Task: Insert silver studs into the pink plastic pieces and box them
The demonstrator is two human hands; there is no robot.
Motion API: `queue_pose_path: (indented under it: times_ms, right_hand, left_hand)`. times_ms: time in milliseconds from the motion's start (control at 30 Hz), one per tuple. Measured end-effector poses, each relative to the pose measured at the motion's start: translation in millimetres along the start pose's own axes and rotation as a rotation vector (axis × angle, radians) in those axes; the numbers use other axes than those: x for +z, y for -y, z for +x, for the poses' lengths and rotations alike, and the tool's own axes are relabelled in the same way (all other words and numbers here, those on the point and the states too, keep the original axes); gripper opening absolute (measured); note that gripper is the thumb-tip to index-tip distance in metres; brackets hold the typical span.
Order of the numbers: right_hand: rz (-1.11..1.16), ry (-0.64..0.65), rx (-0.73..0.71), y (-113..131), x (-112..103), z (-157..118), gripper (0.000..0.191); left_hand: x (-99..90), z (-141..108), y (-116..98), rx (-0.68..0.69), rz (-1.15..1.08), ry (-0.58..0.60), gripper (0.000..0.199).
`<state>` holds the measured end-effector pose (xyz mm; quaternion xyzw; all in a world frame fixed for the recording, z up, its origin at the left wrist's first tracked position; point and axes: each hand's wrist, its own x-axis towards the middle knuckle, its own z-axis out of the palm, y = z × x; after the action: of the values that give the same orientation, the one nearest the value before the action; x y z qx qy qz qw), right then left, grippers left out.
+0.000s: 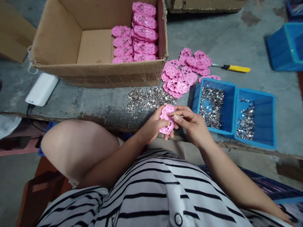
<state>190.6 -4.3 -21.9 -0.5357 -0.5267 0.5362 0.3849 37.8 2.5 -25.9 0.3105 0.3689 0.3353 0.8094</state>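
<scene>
My left hand [154, 126] holds a pink plastic plate [167, 118] near the table's front edge, its thumb lying across the plate. Over the plate's right side, my right hand [192, 124] has thumb and index finger pinched together; whatever is between them is too small to name. Just beyond the hands lies a loose heap of small shiny metal parts [152, 98]. Behind that is a pile of more pink plates [178, 77]. Two blue bins, a left one [227, 108] and a right one [265, 120], stand to the right with metal parts inside.
A cardboard box [97, 74] with stacked pink plates [144, 33] stands at the back left. A yellow-handled tool [237, 68] lies behind the bins. Another blue bin [294, 47] is at the far right, a white power bank [42, 89] at the left. Another person's hand or foot shows at the left edge.
</scene>
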Motion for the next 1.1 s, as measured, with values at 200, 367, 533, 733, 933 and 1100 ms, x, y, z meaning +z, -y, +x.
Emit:
queue_pose_path:
  times_ms: [200, 367, 533, 733, 933, 1100]
  right_hand:
    - [0.001, -0.114, -0.048, -1.8, -4.6, -5.0, 0.023]
    - [-0.089, -0.171, -0.095, -3.2, -3.8, -17.5, 0.022]
    - [-0.217, -0.110, -0.196, -13.6, -6.8, -36.6, 0.022]
    - [-0.428, 0.016, -0.344, -33.1, -19.2, -48.6, 0.024]
    - [-0.586, 0.077, -0.479, -44.3, -29.5, -50.1, 0.026]
    - [-0.596, -0.030, -0.582, -56.9, -31.9, -45.0, 0.022]
  left_hand:
    - [-2.2, -0.7, 0.6, 0.028, 0.033, 0.023, 0.051]
    - [-3.3, -0.4, -0.1, 0.043, 0.074, 0.019, 0.040]
    - [-2.4, -1.1, -2.2, 0.051, 0.123, -0.010, 0.039]
    - [0.9, -5.2, -17.0, 0.042, 0.202, -0.058, 0.046]
    - [9.4, -31.2, -39.7, 0.063, 0.218, -0.181, 0.055]
    - [-2.0, -53.9, -90.8, 0.155, 0.323, -0.211, 0.053]
